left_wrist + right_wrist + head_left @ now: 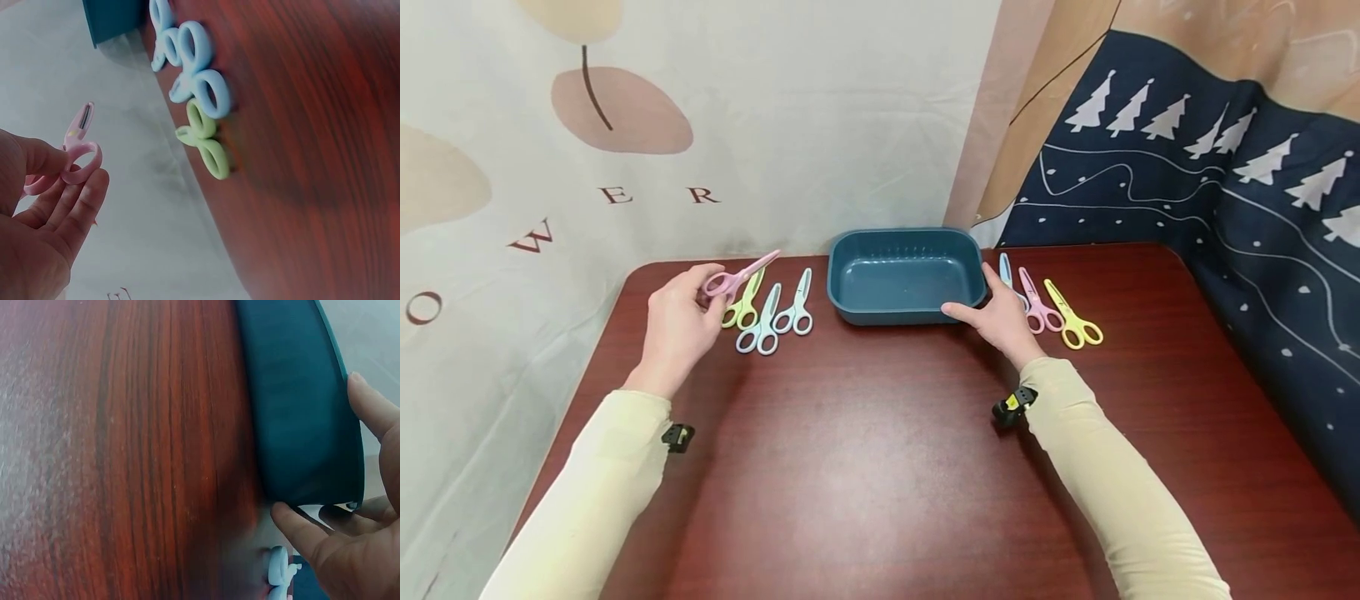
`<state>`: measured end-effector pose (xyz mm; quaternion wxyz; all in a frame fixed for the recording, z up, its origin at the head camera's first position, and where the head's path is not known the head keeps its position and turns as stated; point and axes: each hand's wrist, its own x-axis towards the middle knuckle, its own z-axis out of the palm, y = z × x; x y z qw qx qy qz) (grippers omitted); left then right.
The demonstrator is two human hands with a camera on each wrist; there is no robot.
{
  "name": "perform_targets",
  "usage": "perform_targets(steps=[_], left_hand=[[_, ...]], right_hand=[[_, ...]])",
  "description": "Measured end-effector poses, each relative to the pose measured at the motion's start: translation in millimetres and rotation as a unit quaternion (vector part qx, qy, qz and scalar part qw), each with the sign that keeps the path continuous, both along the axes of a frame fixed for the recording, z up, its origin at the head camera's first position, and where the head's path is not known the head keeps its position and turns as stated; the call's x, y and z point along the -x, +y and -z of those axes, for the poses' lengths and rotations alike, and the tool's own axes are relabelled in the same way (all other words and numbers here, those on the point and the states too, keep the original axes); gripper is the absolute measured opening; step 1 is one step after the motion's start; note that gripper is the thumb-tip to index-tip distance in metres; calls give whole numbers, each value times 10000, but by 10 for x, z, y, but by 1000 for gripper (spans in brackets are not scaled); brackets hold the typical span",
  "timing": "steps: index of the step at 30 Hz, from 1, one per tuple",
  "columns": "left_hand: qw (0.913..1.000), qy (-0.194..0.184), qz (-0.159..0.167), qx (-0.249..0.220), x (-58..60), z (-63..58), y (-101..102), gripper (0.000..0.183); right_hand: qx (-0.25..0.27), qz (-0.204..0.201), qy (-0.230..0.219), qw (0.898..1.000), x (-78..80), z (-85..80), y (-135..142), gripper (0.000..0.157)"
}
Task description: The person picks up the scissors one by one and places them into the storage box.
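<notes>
Pink scissors (730, 282) are pinched by their handle loops between the thumb and fingers of my left hand (681, 325), raised above the table with the blades angled up to the right. In the left wrist view the thumb presses against the pink loops (83, 164). My right hand (1000, 317) grips the right front corner of a dark teal plastic tub (906, 318), thumb at the front rim and fingers along the right side. The right wrist view shows the tub's outer wall (300, 406) close to the fingers. The tub's inside shows nothing in it.
Left of the tub lie green scissors (741, 312) and two light blue pairs (765, 327). Right of it lie blue scissors (1004, 271), a pink pair (1037, 304) and a yellow pair (1072, 321). A fabric backdrop (820, 125) rises behind the brown table (865, 450).
</notes>
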<state>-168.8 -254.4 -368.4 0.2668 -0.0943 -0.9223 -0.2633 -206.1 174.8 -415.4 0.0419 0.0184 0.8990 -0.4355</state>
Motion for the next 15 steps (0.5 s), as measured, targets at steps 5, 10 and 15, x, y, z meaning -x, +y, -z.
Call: perform_targets(steps=[5, 10, 15], left_hand=[[9999, 63, 75, -25, 5, -5, 79, 30], [9997, 75, 235, -47, 32, -6, 166, 31], [9994, -16, 315, -110, 58, -13, 237, 32]], right_hand=[[-12, -61, -77, 10000, 15, -6, -32, 106], [20, -34, -102, 9999, 8, -7, -33, 107], [36, -32, -96, 9999, -11, -11, -5, 106]])
